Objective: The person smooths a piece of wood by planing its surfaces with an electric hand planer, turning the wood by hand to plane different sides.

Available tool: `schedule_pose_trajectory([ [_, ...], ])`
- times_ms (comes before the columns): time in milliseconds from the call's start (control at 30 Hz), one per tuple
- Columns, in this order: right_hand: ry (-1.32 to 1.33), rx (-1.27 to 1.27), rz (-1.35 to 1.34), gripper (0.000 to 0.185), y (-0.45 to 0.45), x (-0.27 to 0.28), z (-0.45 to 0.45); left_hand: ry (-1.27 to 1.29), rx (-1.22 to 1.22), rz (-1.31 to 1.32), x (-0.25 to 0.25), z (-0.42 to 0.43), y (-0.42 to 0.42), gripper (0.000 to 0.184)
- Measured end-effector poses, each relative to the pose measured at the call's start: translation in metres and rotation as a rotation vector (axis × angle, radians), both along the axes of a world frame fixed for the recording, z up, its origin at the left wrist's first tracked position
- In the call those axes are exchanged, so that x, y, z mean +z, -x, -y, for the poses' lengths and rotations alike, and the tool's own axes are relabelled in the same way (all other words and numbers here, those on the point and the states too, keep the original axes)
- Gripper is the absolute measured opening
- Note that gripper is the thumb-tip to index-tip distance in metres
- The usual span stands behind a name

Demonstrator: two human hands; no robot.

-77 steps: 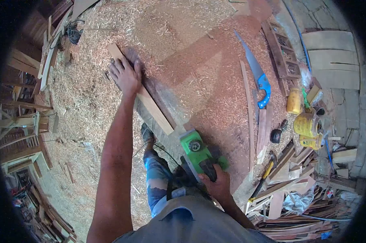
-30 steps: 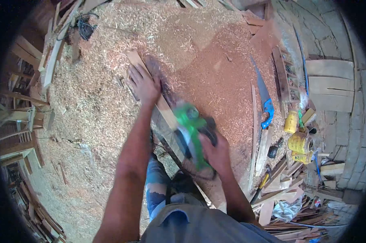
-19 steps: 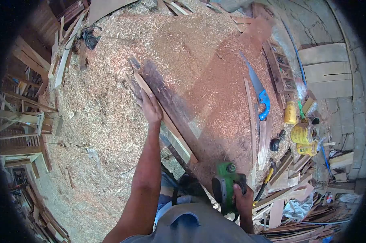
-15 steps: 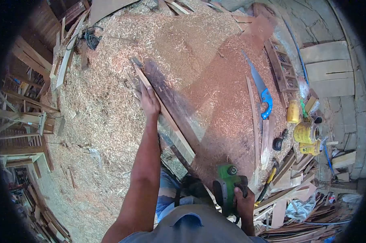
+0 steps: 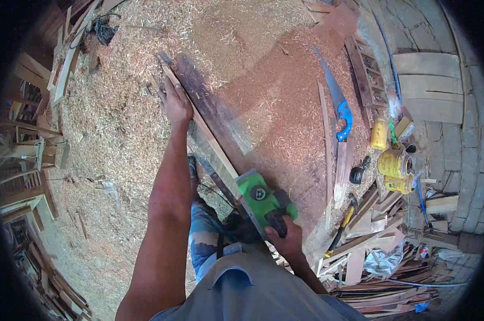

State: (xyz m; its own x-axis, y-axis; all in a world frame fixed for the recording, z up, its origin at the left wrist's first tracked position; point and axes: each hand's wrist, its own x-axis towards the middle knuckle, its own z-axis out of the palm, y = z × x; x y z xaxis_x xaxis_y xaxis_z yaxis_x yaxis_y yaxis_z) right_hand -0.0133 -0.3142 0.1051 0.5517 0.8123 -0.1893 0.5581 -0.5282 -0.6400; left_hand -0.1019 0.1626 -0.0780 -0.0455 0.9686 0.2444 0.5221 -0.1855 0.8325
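My right hand (image 5: 286, 236) is closed round the black handle of a green electric hand planer (image 5: 259, 193). The planer's front meets the near end of a long narrow wooden plank (image 5: 216, 140), which slants away to the upper left. Near its far end my left hand (image 5: 177, 102) grips the plank, fingers stretched forward along it; part of the grip is hidden. A darker, worn board (image 5: 199, 88) lies alongside on the right. Wood shavings (image 5: 129, 117) surround the plank.
To the right lie a handsaw with a blue handle (image 5: 343, 120), thin wood strips (image 5: 326, 155) and a compartmented wooden box (image 5: 366, 75). Yellow containers (image 5: 394, 163) stand beyond. Scrap wood (image 5: 370, 230) and a yellow-and-black tool (image 5: 342, 227) lie at lower right.
My right hand has brought the planer leftward and forward, from beside the plank to its near end. My left hand stays on the plank. The view has shifted slightly.
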Motion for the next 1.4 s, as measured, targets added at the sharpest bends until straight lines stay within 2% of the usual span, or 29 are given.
schedule_pose_trajectory([
  [167, -0.040, 0.025, 0.196, 0.044, 0.006, -0.060, 0.000, 0.030, 0.006, -0.103, 0.020, 0.009, -0.001, 0.060],
  [267, 0.006, -0.078, -0.036, 0.042, 0.019, -0.017, -0.055, 0.034, 0.007, -0.175, 0.024, 0.007, 0.001, 0.059],
  [400, -0.080, -0.024, 0.025, 0.039, 0.015, -0.034, -0.100, 0.014, -0.017, -0.209, 0.008, 0.000, 0.005, 0.060],
  [500, -0.038, -0.035, -0.008, 0.039, 0.015, -0.027, -0.141, 0.098, -0.106, 0.039, 0.021, 0.001, 0.013, 0.062],
  [600, -0.063, 0.000, 0.025, 0.043, 0.019, -0.017, -0.193, 0.113, -0.175, 0.250, 0.002, -0.011, 0.023, 0.068],
  [633, -0.026, 0.003, 0.027, 0.047, 0.018, -0.019, -0.205, 0.084, -0.199, 0.706, -0.004, -0.016, 0.014, 0.070],
  [700, -0.012, 0.002, 0.017, 0.052, 0.019, -0.016, -0.230, 0.085, -0.209, 0.464, -0.014, -0.026, 0.028, 0.069],
  [767, -0.064, -0.011, -0.007, 0.052, 0.023, -0.008, -0.262, 0.096, -0.211, 0.317, 0.009, -0.022, 0.036, 0.060],
  [867, -0.147, 0.019, 0.013, 0.051, 0.021, -0.019, -0.311, 0.152, -0.227, 0.365, 0.000, -0.036, 0.048, 0.057],
  [933, -0.104, 0.047, 0.053, 0.055, 0.024, -0.016, -0.336, 0.257, -0.320, 0.517, -0.003, -0.050, 0.060, 0.060],
  [967, -0.071, 0.077, 0.058, 0.057, 0.020, -0.014, -0.344, 0.253, -0.276, 0.380, 0.006, -0.058, 0.067, 0.062],
  [1000, -0.060, 0.082, -0.011, 0.056, 0.018, -0.012, -0.336, 0.249, -0.240, 0.238, 0.011, -0.063, 0.071, 0.064],
  [1067, -0.089, 0.102, -0.143, 0.055, 0.013, -0.006, -0.329, 0.264, -0.146, 0.135, 0.010, -0.089, 0.057, 0.069],
  [1167, -0.040, 0.054, -0.105, 0.050, 0.017, 0.003, -0.250, 0.345, -0.334, 0.134, -0.013, -0.118, 0.063, 0.073],
  [1200, -0.034, 0.079, -0.059, 0.048, 0.012, -0.006, -0.211, 0.311, -0.352, 0.139, -0.012, -0.120, 0.063, 0.071],
  [1267, -0.044, 0.088, 0.028, 0.045, 0.007, -0.021, -0.123, 0.408, -0.393, 0.403, -0.021, -0.124, 0.065, 0.072],
  [1300, -0.065, 0.077, 0.070, 0.044, 0.007, -0.023, -0.084, 0.405, -0.376, 0.348, -0.004, -0.117, 0.066, 0.070],
  [1367, 0.076, 0.024, -0.003, 0.042, 0.002, -0.023, -0.021, 0.412, -0.405, 0.405, -0.007, -0.120, 0.063, 0.068],
  [1400, 0.107, 0.003, -0.028, 0.048, 0.003, -0.024, -0.007, 0.420, -0.416, 0.435, -0.009, -0.120, 0.063, 0.068],
])
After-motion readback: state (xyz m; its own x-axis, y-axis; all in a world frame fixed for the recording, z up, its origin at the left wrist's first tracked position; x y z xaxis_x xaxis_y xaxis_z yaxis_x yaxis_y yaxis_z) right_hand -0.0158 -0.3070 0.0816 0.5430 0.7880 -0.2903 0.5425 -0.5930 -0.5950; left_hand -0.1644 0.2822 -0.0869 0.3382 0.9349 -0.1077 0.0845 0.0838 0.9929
